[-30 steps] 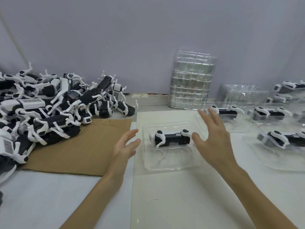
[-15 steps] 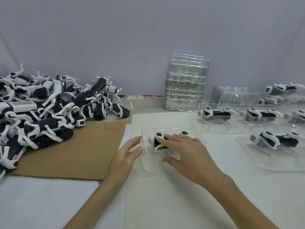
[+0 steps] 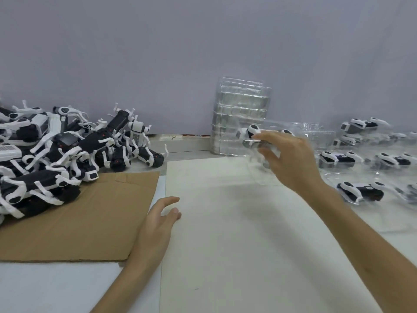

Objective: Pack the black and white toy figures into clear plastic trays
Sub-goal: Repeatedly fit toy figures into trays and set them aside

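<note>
Right hand (image 3: 287,159) grips one filled tray (image 3: 249,141), raised.
Left hand (image 3: 158,222) relaxed, empty; one empty-tray stack (image 3: 240,116) far; at least four packed trays (image 3: 338,158) right; uncountable figure pile (image 3: 67,154) left.

Left hand (image 3: 158,224), right hand (image 3: 291,161), forearms (image 3: 352,233) bare; right fingers (image 3: 270,136) blurred, seemingly slender.

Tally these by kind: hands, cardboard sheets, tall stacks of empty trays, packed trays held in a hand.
2 hands: left hand, right hand
1 brown cardboard sheet
1 tall stack of empty clear trays
1 packed clear tray, gripped by the right hand
Total: 5
</note>
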A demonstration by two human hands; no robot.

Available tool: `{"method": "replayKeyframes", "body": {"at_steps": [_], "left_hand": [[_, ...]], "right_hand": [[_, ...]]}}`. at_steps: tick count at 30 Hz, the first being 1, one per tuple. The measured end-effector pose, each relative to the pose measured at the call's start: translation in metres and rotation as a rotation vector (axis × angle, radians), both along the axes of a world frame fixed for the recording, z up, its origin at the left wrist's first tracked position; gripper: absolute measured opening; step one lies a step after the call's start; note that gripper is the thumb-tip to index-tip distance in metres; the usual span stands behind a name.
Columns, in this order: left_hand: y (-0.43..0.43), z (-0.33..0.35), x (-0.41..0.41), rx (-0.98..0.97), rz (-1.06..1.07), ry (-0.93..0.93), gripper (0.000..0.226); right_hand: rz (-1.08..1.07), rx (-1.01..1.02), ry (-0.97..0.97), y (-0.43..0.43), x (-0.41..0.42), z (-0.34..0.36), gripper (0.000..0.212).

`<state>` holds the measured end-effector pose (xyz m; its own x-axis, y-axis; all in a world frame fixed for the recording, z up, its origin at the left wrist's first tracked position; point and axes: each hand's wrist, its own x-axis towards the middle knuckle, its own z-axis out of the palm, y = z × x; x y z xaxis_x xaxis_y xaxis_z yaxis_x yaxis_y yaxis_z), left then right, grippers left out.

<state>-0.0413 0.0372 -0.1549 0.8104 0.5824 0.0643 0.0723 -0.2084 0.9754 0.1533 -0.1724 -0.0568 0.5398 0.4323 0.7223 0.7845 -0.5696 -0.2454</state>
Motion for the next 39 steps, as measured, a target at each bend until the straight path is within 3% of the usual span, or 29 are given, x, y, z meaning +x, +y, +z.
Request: {"method": "replayKeyframes", "body": {"at_steps": [5, 7, 11, 21, 24, 25, 28, 31, 34, 39], "left_hand": [[-0.001, 0.001, 0.0, 0.003, -0.004, 0.002, 0.022], [-0.001, 0.0, -0.001, 0.004, -0.01, 0.004, 0.021], [-0.001, -0.002, 0.001, 0.029, -0.018, 0.008, 0.02], [0.001, -0.003, 0.001, 0.054, -0.01, 0.027, 0.02], [0.002, -0.004, 0.001, 0.055, -0.013, 0.029, 0.02], [0.002, -0.004, 0.001, 0.056, -0.017, 0.025, 0.019], [0.002, -0.006, 0.001, 0.07, -0.022, 0.011, 0.019], [0.0, -0.006, 0.001, 0.084, -0.027, 0.006, 0.019], [-0.002, -0.005, 0.0, 0.093, -0.03, 0.013, 0.019], [-0.003, -0.002, -0.002, 0.084, -0.022, 0.015, 0.018]], "right_hand": [[-0.101, -0.078, -0.015, -0.016, 0.056, 0.01, 0.024], [-0.135, -0.204, 0.032, -0.022, 0.072, 0.006, 0.027], [-0.259, -0.456, 0.231, -0.031, 0.085, -0.006, 0.052], [-0.327, -0.543, 0.23, -0.023, 0.073, -0.007, 0.069], [-0.201, -0.248, 0.148, -0.019, 0.037, -0.01, 0.068], [-0.092, -0.106, 0.214, -0.02, 0.019, -0.017, 0.066], [0.167, 0.277, 0.711, -0.036, -0.037, -0.05, 0.055], [0.073, 0.545, 0.955, -0.067, -0.054, -0.076, 0.052], [-0.084, 0.656, 0.993, -0.099, -0.04, -0.079, 0.054], [-0.16, 0.791, 1.006, -0.127, -0.014, -0.077, 0.049]]}}
